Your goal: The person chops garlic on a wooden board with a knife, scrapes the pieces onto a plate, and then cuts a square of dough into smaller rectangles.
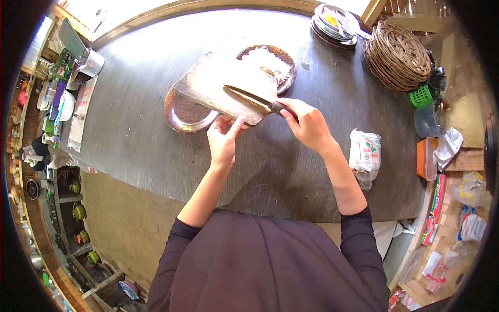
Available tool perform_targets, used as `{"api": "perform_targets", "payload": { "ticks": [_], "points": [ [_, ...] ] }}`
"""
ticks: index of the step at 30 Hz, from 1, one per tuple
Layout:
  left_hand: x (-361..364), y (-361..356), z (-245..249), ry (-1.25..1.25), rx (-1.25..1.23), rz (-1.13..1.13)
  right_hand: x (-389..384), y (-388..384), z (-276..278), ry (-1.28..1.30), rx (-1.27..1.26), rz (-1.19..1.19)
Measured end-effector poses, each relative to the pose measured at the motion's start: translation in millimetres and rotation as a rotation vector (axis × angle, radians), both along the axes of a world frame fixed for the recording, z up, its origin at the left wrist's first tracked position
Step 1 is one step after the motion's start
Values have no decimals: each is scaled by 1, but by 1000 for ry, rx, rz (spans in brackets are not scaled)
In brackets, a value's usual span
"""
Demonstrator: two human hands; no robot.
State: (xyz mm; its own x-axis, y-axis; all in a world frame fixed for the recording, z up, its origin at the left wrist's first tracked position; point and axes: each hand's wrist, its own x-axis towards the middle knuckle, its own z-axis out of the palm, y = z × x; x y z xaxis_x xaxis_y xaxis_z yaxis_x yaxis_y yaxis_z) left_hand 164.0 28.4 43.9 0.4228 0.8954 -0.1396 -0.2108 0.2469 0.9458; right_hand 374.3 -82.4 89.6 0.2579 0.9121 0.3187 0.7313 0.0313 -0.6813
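My left hand point(223, 141) is closed on the near edge of a worn cutting board point(200, 83), thumb on top. The board is raised over the table, and glare washes out part of its surface. In my right hand point(309, 126) is the dark handle of a knife point(247, 95), its blade lying over the board and pointing left. A shiny brown plate point(188, 126) is partly hidden under the board's left side. Behind the board, another brown plate point(292, 61) holds a pile of white strands point(267, 57), perhaps noodles.
A printed plastic packet point(365, 153) lies right of my right forearm. Stacked plates point(335, 26) with cutlery and woven rattan plates point(397, 56) stand at the back right, near a green basket point(421, 96). Along the left edge are a cloth point(82, 112) and containers point(92, 63).
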Motion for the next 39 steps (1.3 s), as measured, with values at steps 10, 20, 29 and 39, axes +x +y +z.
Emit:
{"api": "perform_targets", "payload": {
  "ticks": [10, 20, 29, 39],
  "points": [
    [-5, -5, 5, -35, -17, 27, 44, -3, -22, 52, -2, -228],
    [-13, 2, 4, -45, -6, 66, 32, -34, -12, 294, -71, -30],
    [-16, -3, 7, -28, -21, 51, 40, -21, 0, 218, -63, -150],
    [-23, 0, -3, 7, 27, 20, 55, -6, -32, 227, -66, -206]
  ]
}}
